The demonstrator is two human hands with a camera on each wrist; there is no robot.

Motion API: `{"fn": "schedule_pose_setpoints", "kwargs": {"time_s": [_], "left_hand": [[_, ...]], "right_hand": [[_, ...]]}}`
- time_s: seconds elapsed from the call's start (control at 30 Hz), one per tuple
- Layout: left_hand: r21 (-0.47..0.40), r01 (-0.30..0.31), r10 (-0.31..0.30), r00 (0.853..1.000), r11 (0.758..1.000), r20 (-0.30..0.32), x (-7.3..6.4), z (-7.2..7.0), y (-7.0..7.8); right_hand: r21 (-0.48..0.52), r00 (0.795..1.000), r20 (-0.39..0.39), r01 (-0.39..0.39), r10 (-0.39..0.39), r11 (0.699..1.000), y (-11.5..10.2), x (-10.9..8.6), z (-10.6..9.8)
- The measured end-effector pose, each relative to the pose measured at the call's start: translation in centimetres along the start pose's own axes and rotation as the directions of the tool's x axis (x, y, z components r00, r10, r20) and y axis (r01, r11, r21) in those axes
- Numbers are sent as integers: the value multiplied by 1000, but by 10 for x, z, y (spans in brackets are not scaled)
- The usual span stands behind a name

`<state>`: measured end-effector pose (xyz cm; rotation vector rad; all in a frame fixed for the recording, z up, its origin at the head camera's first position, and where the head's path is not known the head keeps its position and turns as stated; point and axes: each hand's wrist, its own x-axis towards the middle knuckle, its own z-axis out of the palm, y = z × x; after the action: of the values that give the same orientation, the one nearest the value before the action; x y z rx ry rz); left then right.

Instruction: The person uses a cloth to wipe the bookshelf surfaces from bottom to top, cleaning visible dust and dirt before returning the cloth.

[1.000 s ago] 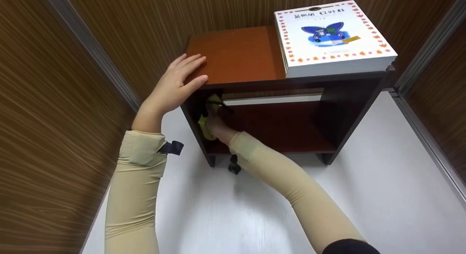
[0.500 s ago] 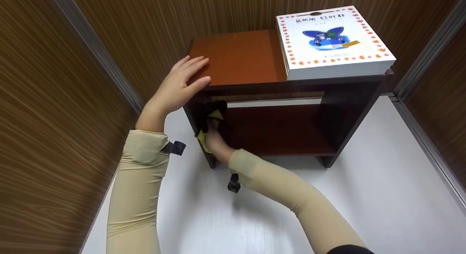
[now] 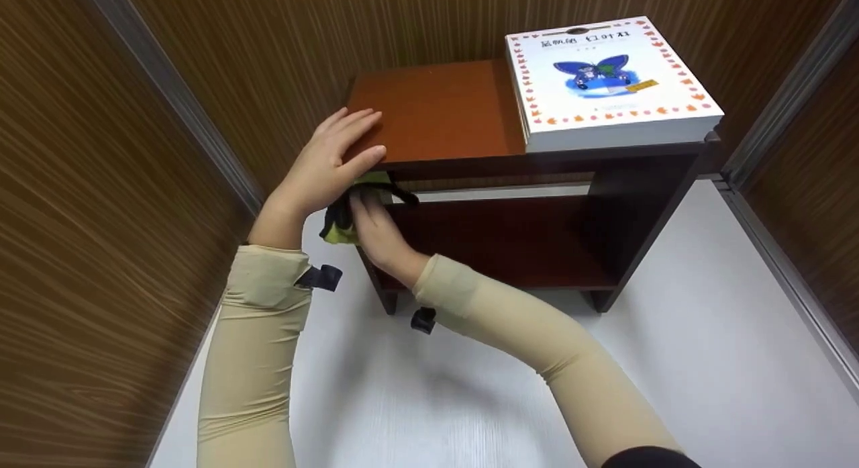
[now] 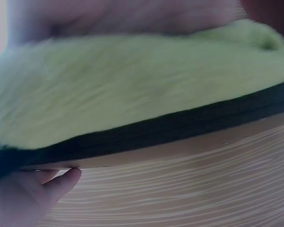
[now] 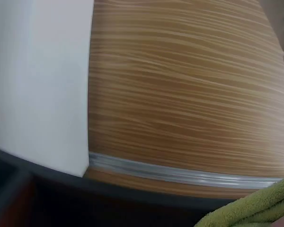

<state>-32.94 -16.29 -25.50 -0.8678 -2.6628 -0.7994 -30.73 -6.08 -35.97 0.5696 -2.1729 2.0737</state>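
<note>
A thick stack of white-covered books (image 3: 614, 78), the top one showing a blue butterfly and an orange leaf border, takes up the right part of the orange-brown top board (image 3: 436, 112). The left hand (image 3: 325, 162) rests on that board's left front corner, fingers straight and a little parted, gripping nothing. Just below it the right hand (image 3: 379, 233) lays nearly straight fingers against a yellow-green plush cloth with black edging (image 3: 341, 233); its thumb is hidden. The cloth sits at the upper front edge of the left side panel (image 3: 377, 273), just under the board, and crowds the space beside the left hand. Black wrist straps (image 3: 321, 278) jut from both sleeves.

Rightward, the opening above the dark red-brown lower shelf (image 3: 500, 243) runs to the dark right side panel (image 3: 647, 219). The low wooden unit stands on a glossy white floor (image 3: 731, 307), close to wood-grain walls (image 3: 127, 206) with grey metal rails (image 3: 171, 92) along their joints
</note>
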Motion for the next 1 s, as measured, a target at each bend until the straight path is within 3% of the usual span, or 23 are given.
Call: {"fn": "schedule_pose_setpoints", "kwargs": {"time_s": [0.13,0.23,0.33,0.4,0.53,0.77,0.87,0.93,1.0], "left_hand": [[10,-25,25,1000,1000,4,5,4,3],[13,-52,52,999,999,12,12,6,7],[14,-62,62,998,998,28,18,9,12],[15,-58,57,998,998,41,21,10,14],[24,-48,46,998,999,51,21,11,15],[16,-36,35,998,999,50,17,10,12],[16,-27,26,998,1000,52,17,9,11],[13,-20,20,998,1000,52,16,8,10],[9,-11,10,999,1000,51,15,8,9]], "right_hand": [[5,999,-2,51,-51,999,-8,6,-8],[83,1000,-3,4,-4,997,-10,7,-14],[205,997,-7,-70,73,976,-10,7,-18],[236,995,-16,-93,99,967,-10,6,-21],[237,993,-12,-109,115,965,-8,5,-22],[68,999,-16,-39,40,997,3,12,-22],[151,992,-23,-117,122,982,15,18,-20],[255,976,-36,-197,213,947,28,22,-17],[245,950,-40,-291,310,925,45,23,-16]]}}
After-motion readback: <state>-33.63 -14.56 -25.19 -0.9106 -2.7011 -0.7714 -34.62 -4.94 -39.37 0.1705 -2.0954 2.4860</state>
